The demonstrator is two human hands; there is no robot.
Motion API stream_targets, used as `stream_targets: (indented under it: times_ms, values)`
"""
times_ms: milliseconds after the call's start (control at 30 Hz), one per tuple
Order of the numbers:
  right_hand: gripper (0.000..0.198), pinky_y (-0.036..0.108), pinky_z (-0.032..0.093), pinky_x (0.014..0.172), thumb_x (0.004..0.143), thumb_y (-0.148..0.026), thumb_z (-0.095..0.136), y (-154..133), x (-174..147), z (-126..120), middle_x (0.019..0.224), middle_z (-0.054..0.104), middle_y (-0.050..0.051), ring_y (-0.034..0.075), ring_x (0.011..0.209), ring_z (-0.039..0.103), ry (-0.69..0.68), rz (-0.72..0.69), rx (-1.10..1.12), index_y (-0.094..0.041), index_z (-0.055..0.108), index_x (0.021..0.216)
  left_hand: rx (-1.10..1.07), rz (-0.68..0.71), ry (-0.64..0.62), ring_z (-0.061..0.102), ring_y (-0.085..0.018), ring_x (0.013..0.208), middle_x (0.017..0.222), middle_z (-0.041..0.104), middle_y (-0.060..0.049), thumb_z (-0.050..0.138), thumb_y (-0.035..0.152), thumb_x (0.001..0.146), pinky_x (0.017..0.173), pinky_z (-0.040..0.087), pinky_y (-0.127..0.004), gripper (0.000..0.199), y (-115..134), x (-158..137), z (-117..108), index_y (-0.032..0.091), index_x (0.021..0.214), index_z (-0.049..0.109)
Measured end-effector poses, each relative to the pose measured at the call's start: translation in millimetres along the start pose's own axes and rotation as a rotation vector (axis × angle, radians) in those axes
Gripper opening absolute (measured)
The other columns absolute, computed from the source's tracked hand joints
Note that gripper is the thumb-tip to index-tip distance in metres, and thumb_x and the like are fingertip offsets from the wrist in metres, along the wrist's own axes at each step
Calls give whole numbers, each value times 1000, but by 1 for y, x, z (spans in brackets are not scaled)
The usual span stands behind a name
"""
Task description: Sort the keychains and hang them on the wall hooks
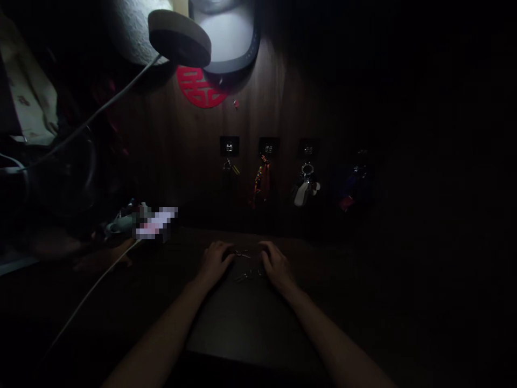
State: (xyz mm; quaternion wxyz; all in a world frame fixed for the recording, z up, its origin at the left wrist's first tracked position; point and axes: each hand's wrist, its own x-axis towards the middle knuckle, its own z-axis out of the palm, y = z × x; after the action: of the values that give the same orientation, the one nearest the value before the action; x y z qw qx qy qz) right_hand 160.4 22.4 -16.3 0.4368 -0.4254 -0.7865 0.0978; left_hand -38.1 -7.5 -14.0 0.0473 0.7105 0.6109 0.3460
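On the dark bench (242,328), small metal pieces (243,276) lie between the left hand (216,261) and right hand (277,265), both loosely curled; it is too dim to tell whether either grips anything. Another metal piece (244,255) sits by the left hand's fingertips, and keys (301,193) hang from a hook (309,149) beyond the right hand.

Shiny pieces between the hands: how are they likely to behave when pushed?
The shiny pieces look thin and metallic, so probably stiff. Being small, they are likely light. They seem to lie flat on the table, so they may slide rather than roll.
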Motion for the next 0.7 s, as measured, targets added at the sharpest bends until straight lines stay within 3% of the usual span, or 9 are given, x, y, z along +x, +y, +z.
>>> stream_targets:
  times_ms: [100, 233, 533, 700]
  values:
    - [27, 30, 45, 79, 84, -19, 36, 2, 1, -1, 95, 62, 5, 18, 88, 60, 8, -1, -5, -22, 52, 106, 126, -42, -38, 48, -25, 107, 114, 56, -9, 50, 33, 81, 88, 37, -40, 35, 0, -1, 1, 22, 113, 58]
    - [26, 31, 46, 79, 83, -20, 37, 5, 2, -2, 95, 63, 5, 18, 87, 60, 51, -2, -11, -22, 53, 105, 176, -34, -101, 48, -25, 105, 111, 58, -8, 48, 34, 83, 87, 36, -38, 29, 3, -3, 1, 23, 106, 61]
    - [25, 30, 46, 77, 83, -16, 39, 0, 0, -5, 94, 63, 4, 18, 87, 60, 18, -54, -38, -22, 54, 102, 115, 34, -106, 55, -21, 92, 98, 64, -5, 43, 27, 85, 81, 37, -34, 21, 3, 0, 1, 21, 91, 62]
    - [24, 32, 46, 78, 82, -14, 39, -5, -1, -5, 94, 64, 4, 18, 88, 59, -4, -128, -39, -22, 55, 98, -114, 20, -66, 58, -18, 80, 85, 65, -3, 38, 30, 86, 73, 40, -28, 24, 5, 0, 4, 21, 86, 59]
